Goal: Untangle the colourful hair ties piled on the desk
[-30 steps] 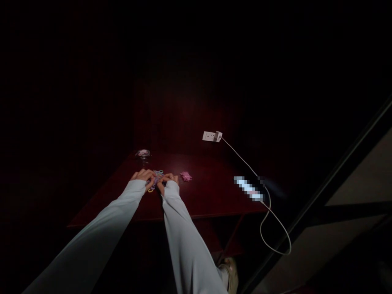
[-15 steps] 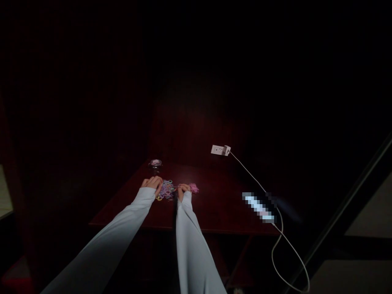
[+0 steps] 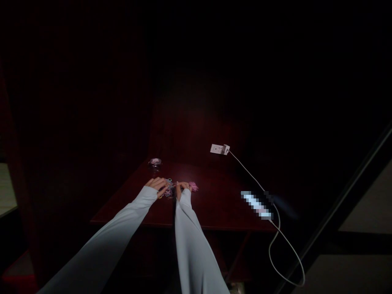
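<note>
Several colourful bands [image 3: 169, 192] are lying between my left hand [image 3: 157, 185] and right hand [image 3: 183, 186]; whether my curled fingers [image 3: 161, 181] are gripping any, I can't make out.

No readable text or labels

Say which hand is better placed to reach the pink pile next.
Probably the right hand: it is close beside the pink pile. The left hand is farther off, at the multicoloured pile. Whether the right fingers hold anything is unclear.
</note>
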The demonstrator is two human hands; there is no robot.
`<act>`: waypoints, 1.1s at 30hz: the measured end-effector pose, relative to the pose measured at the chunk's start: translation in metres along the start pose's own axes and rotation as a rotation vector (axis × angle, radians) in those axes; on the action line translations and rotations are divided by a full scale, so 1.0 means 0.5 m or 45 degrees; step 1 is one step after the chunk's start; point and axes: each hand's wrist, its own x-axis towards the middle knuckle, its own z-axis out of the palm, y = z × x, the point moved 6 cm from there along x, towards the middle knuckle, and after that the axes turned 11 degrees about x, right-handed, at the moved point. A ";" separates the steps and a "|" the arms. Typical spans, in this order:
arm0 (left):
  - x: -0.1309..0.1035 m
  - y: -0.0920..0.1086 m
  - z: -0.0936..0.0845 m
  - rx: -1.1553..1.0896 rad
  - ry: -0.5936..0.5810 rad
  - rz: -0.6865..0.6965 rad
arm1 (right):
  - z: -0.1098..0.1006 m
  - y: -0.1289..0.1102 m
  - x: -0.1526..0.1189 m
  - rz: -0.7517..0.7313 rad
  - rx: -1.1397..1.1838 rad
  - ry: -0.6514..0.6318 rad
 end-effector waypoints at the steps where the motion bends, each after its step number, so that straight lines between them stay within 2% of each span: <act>1: 0.001 -0.004 -0.001 0.002 -0.002 -0.042 | -0.012 0.001 0.004 0.025 -0.017 0.038; 6: 0.006 -0.010 -0.018 0.010 -0.035 -0.203 | -0.101 -0.008 0.016 0.149 -0.275 0.305; 11: 0.005 -0.009 -0.037 -0.004 -0.091 -0.263 | -0.159 -0.038 0.040 -0.032 -0.494 0.279; 13: 0.005 -0.007 -0.039 -0.044 -0.094 -0.253 | -0.170 -0.041 0.050 -0.015 -0.575 0.263; 19: 0.002 -0.019 -0.014 -0.083 -0.135 -0.304 | -0.187 -0.041 0.066 0.095 -0.654 0.234; 20: 0.001 -0.017 -0.005 -0.096 -0.160 -0.263 | -0.189 -0.041 0.066 0.109 -0.669 0.230; 25: -0.016 -0.027 0.034 -0.083 -0.236 -0.273 | -0.188 -0.029 0.065 0.156 -0.720 0.171; 29: -0.024 -0.030 0.061 -0.103 -0.354 -0.283 | -0.179 -0.032 0.062 0.103 -0.715 0.109; 33: -0.022 -0.035 0.080 -0.135 -0.388 -0.278 | -0.169 -0.044 0.062 0.069 -0.703 0.062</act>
